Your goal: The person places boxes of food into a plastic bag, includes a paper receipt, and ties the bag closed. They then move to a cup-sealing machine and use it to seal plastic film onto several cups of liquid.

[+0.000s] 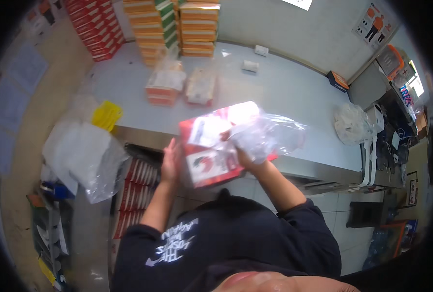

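A red and white cardboard box (213, 160) with printed pictures and a pale label is held in front of me, over the front edge of the counter. My left hand (169, 164) lies along its left side, fingers pointing up and away. Across the top, my right hand (244, 155) grips a clear plastic bag (271, 135), whose loose end spreads to the right. Film partly covers that hand's fingers. Whether the bag encloses the whole box is hard to tell through glare and blur.
Two plastic-wrapped boxes (200, 85) sit on the counter (293, 95), before tall stacks of orange boxes (200, 29) and red boxes (96, 29). White plastic bags (85, 149) and yellow tags (107, 115) lie left. Red boxes (138, 193) fill a space below. A bundled bag (351, 124) rests right.
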A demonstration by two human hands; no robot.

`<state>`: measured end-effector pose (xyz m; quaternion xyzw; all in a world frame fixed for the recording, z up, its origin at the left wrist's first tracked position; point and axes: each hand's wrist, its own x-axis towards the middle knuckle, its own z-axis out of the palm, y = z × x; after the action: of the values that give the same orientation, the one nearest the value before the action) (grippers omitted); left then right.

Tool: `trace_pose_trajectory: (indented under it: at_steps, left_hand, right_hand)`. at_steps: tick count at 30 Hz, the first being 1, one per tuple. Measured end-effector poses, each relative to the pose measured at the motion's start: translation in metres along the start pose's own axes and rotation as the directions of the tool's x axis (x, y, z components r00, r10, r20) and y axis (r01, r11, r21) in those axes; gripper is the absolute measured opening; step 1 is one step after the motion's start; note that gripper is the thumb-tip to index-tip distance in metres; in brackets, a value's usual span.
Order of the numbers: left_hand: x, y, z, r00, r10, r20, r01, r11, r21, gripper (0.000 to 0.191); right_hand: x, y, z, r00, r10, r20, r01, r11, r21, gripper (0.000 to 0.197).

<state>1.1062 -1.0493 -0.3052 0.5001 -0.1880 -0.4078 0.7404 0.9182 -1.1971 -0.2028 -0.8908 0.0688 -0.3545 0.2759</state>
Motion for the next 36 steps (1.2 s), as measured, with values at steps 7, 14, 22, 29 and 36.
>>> trace_pose_trajectory:
  at_steps: [7, 14, 22, 29, 36]
  left_hand:
    - [0.07, -0.008, 0.164, 0.888, 0.152, 0.433, -0.42, 0.653, 0.63, 0.049]
    - [0.114, -0.038, 0.226, 0.696, -0.057, 0.716, -0.697, 0.187, 0.692, 0.053]
    - [0.137, -0.045, 0.224, 0.684, -0.099, 0.723, -0.709, 0.147, 0.69, 0.045]
    - [0.155, -0.036, 0.251, 0.66, 0.02, 0.751, -0.744, 0.154, 0.65, 0.03]
    - [0.178, -0.051, 0.262, 0.543, 0.06, 0.838, -0.781, 0.403, 0.477, 0.006]
  right_hand:
    - [-0.044, 0.141, -0.075, 0.96, 0.156, -0.233, -0.161, 0.987, -0.002, 0.013]
    - [-0.054, 0.168, -0.124, 0.907, 0.388, 0.164, -0.396, 0.918, 0.02, 0.028]
    - [-0.052, 0.187, -0.125, 0.879, 0.447, 0.165, -0.439, 0.894, -0.087, 0.026]
    - [-0.055, 0.182, -0.125, 0.899, 0.398, 0.184, -0.392, 0.917, -0.067, 0.027]
    - [-0.038, 0.157, -0.091, 0.705, 0.649, -0.286, -0.684, 0.728, -0.036, 0.023]
